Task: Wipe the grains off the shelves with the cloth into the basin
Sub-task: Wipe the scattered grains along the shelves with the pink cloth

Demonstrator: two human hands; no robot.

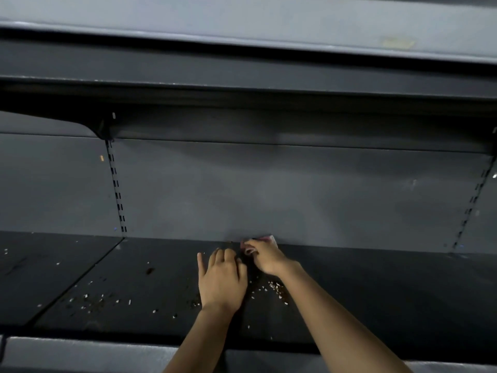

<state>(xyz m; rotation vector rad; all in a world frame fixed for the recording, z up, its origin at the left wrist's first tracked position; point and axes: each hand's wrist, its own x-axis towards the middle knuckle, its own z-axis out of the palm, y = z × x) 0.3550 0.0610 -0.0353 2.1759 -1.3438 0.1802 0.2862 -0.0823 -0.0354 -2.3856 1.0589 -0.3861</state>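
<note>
Shelf wipe-down, barely started by the look of it

Nearest, grains (277, 288) lie loose on the dark shelf (376, 292), more off to the left, so most of the job's left and no basin is in view. Left hand (222, 278) rests on the shelf, fingers slightly bent, thumb out, holding nothing. Farther back, right hand (265, 255) has its grip clamped on the pinkish cloth (265, 239), right up against the back wall (295, 197).

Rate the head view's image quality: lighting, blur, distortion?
Head view: dim overall, the dark shelf swallows detail; pale grains stand out; a soft bright patch on the back panel; wide-angle bending of the shelf edges; slight softness around the right hand and cloth, left hand clearer.
</note>
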